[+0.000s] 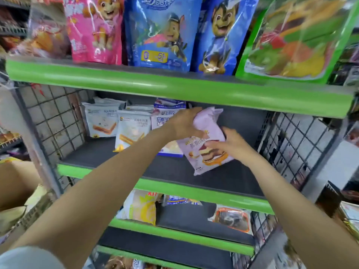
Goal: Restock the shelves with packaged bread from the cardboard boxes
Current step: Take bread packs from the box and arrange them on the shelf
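A pale purple bread packet [208, 152] with a sliced-cake picture stands tilted on the dark middle shelf [174, 169]. My left hand [184, 123] grips its upper left edge. My right hand [231, 144] holds its right side with fingers curled over the front. To the left on the same shelf stand white bread packets [102, 121], another white packet [132, 131] and a white-and-blue packet [165, 117]. An open cardboard box [13, 183] with yellowish packets sits at the lower left.
The shelf above [174, 86] has a green front rail and carries large pink, blue and green snack bags [161, 32]. Wire mesh panels [56, 121] close both shelf ends. Lower shelves hold a yellow packet [141, 208] and an orange-framed packet [232, 218].
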Available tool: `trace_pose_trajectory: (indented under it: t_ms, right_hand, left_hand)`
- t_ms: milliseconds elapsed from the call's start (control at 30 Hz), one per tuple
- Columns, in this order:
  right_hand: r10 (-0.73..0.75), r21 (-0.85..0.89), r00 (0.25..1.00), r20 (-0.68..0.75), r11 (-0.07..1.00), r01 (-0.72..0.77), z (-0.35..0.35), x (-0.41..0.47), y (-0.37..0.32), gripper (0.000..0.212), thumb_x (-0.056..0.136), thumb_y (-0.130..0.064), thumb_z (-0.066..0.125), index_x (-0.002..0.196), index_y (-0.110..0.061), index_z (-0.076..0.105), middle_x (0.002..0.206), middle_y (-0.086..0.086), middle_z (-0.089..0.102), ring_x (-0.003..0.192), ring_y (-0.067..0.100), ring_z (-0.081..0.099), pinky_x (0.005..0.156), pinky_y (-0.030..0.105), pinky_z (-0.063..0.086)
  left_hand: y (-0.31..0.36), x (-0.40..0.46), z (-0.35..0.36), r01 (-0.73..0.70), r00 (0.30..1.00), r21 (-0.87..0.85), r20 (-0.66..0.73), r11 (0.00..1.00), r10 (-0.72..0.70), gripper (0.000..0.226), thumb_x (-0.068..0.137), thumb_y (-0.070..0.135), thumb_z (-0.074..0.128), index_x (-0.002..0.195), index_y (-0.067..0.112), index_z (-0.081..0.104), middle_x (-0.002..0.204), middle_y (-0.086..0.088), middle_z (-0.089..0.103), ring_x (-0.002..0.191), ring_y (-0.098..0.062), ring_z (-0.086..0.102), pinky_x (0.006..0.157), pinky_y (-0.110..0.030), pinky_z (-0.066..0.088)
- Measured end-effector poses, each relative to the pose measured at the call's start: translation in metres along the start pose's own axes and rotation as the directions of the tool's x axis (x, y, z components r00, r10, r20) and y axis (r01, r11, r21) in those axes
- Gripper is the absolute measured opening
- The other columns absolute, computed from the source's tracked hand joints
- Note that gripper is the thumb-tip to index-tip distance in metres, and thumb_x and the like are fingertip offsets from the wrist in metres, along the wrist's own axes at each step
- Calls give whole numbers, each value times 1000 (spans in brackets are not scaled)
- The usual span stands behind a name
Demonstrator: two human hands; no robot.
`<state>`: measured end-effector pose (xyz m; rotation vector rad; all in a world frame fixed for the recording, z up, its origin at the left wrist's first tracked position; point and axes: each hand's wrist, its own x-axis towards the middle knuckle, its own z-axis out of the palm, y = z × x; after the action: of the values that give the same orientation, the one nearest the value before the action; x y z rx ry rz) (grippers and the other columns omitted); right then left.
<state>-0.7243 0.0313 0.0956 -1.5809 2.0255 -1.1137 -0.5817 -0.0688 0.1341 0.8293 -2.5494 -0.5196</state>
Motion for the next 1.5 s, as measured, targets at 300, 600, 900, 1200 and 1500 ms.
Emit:
trace_pose_trajectory:
  t_ms: [300, 600, 900, 1200, 1500]
  right_hand:
    - [221, 532, 952, -212, 843, -78, 21, 61, 54, 25, 90, -4, 59, 113, 4, 54, 88, 8, 68, 56, -1, 67, 53, 14, 52]
    - [293, 72, 948, -122, 955, -286, 36, 82, 83, 52, 79, -27, 72, 109, 0, 39, 121, 24, 55, 116, 36, 51, 94, 42, 43]
    - [-122, -231, 831, -542, 973, -8, 30, 53, 29, 64, 81, -13, 70, 132, 7, 37, 133, 23, 30, 124, 36, 33, 103, 33, 32]
    - [-268, -96, 962, -59, 960, 262, 114, 34, -75, 26, 87, -8, 58, 113, -7, 61, 113, 13, 63, 104, 27, 61, 90, 36, 47]
    - [-376, -26, 857, 353, 911, 411, 314, -27, -196, 19, 87, -8, 59, 102, -3, 69, 102, 19, 68, 97, 32, 63, 78, 34, 46]
  left_hand:
    - [-13, 50, 30, 148, 984, 609, -171, 779, -53, 72, 83, 47, 63, 143, 25, 30, 144, -6, 42, 135, -27, 34, 112, -43, 19]
    - [-35, 62, 56, 108, 993, 667, -42, 737, -108, 90, 84, 56, 56, 150, 34, -1, 155, -3, 21, 146, -24, 6, 116, -55, -5]
    - [-32, 33, 29, 195, 958, 531, -282, 825, -45, 62, 84, 30, 63, 139, 22, 36, 140, -5, 43, 132, -26, 34, 106, -40, 27]
    - [-81, -64, -35, 430, 870, 107, -314, 896, -380, 23, 87, 26, 56, 109, 21, 59, 108, -4, 68, 105, -27, 61, 86, -35, 50]
    - [-230, -281, -113, 724, 625, -116, -306, 680, -718, 14, 86, 21, 57, 91, 13, 66, 95, -12, 70, 88, -30, 66, 81, -42, 55]
